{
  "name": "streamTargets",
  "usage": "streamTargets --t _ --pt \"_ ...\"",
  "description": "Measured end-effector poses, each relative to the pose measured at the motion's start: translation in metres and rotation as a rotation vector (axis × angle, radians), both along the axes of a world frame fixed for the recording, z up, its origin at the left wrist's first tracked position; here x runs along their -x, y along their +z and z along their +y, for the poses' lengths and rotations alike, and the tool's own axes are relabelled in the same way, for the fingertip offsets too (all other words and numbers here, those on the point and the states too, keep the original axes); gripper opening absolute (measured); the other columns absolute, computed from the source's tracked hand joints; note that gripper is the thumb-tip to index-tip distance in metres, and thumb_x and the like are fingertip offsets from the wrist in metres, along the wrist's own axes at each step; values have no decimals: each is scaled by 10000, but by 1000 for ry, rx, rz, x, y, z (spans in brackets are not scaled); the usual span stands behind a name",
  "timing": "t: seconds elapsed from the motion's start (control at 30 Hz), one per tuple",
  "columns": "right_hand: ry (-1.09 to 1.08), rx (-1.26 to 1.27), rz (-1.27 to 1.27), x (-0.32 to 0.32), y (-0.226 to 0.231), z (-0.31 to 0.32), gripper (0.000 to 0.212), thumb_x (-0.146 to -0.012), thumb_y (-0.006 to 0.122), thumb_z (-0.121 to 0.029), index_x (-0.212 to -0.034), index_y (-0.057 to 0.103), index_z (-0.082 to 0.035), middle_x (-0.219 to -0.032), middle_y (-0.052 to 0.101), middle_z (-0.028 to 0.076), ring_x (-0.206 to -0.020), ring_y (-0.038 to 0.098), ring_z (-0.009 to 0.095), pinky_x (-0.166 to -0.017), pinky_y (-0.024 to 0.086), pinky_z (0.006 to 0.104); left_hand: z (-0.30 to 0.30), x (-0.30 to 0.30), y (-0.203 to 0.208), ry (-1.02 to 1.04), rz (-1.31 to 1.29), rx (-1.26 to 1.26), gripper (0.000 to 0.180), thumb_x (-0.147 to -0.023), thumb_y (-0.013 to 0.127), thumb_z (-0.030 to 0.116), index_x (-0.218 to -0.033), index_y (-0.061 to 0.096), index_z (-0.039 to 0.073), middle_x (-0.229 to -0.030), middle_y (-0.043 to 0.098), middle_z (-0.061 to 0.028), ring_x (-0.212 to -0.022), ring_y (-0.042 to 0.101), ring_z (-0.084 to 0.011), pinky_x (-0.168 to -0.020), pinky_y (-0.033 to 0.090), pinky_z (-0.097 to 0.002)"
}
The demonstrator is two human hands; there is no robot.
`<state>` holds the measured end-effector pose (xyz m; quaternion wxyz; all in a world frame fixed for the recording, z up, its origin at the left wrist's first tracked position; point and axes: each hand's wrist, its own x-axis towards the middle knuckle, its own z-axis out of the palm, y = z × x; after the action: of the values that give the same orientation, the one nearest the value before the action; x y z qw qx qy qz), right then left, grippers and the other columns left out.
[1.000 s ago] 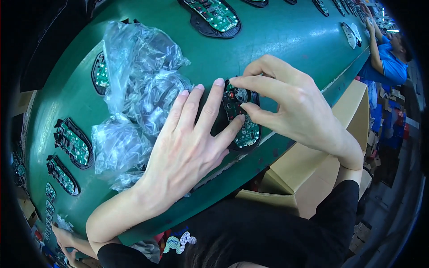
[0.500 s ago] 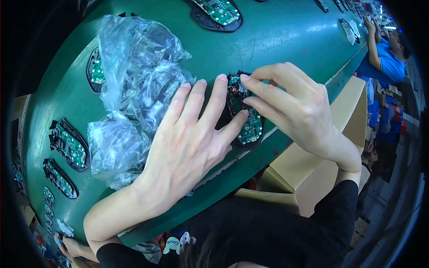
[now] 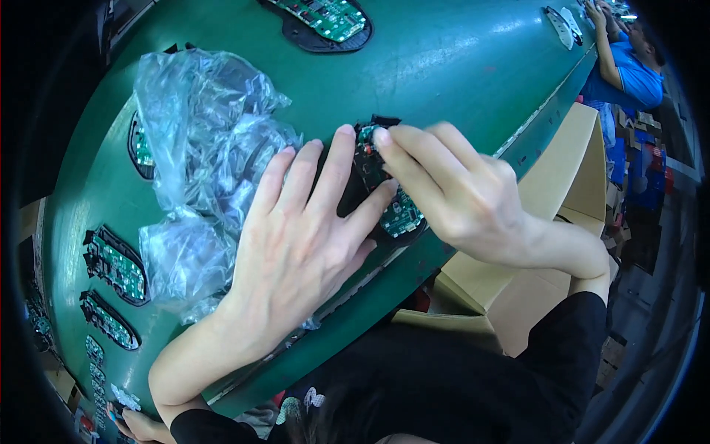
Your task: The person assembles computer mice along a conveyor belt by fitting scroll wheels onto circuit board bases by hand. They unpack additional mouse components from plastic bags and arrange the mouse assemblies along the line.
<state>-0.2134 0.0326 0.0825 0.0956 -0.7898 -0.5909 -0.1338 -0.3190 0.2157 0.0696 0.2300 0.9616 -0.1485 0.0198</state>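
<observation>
A green circuit board (image 3: 403, 214) in a black, elongated casing lies on the table between my hands. My left hand (image 3: 296, 237) is stretched over its left side with fingers spread, the thumb tip resting on the board and the index fingertip by the casing's upper end. The other left fingertips reach the edge of a crumpled clear plastic bag (image 3: 214, 133). Over the board's upper part, my right hand (image 3: 473, 200) is closed in a pinch near small red and black components. Whatever sits between those fingertips is too small to make out.
More boards in black casings lie on the green table (image 3: 444, 81): one at the top (image 3: 325, 22), another at the left (image 3: 118, 263). An open cardboard box (image 3: 510, 281) stands by the near edge. A person in blue (image 3: 632, 78) works far right; another person's hand (image 3: 137, 423) shows lower left.
The view has shifted, so the bag and board appear farther left. My right fingers have drawn closer together and the hand has turned over the board. My left hand keeps its place on it.
</observation>
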Motion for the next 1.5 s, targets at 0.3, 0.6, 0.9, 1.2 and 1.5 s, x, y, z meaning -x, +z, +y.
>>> streamTargets --t 0.3,0.6,0.9,1.2,1.5 --pt "-102 9 35 -5 16 3 395 -708 716 26 -1094 743 -51 -1007 672 37 -820 616 192 -614 539 274 8 -11 3 -89 -6 -12 617 -625 855 273 -1213 674 221 -1441 468 -174 -1271 474 -353 -1177 257 -568" --pt "-146 -67 557 -2 4 -46 204 -719 807 -40 -898 712 -64 -852 643 39 -732 607 198 -549 512 317 -20 26 2 72 -149 -569 626 -745 752 224 -1341 625 368 -1123 527 -99 -1029 512 -254 -1136 287 -635" --pt "-132 5 470 7 -11 -32 223 -661 717 -21 -816 557 -40 -789 506 64 -710 554 203 -481 484 314 -22 21 2 64 -168 -556 598 -771 679 138 -1327 642 354 -1094 535 -117 -969 527 -253 -1114 325 -639" --pt "-151 10 455 12 -15 -18 242 -612 653 0 -764 467 -35 -738 485 95 -679 561 248 -489 486 355 -20 22 0 87 -156 -472 601 -770 653 95 -1321 652 335 -1067 519 -114 -980 522 -251 -1115 321 -643" --pt "-203 -14 478 17 -16 -16 251 -610 652 -4 -743 441 -35 -731 510 99 -682 574 255 -474 469 359 -16 24 -1 63 -189 -497 602 -771 660 105 -1328 647 331 -1067 519 -119 -974 519 -254 -1101 340 -650"
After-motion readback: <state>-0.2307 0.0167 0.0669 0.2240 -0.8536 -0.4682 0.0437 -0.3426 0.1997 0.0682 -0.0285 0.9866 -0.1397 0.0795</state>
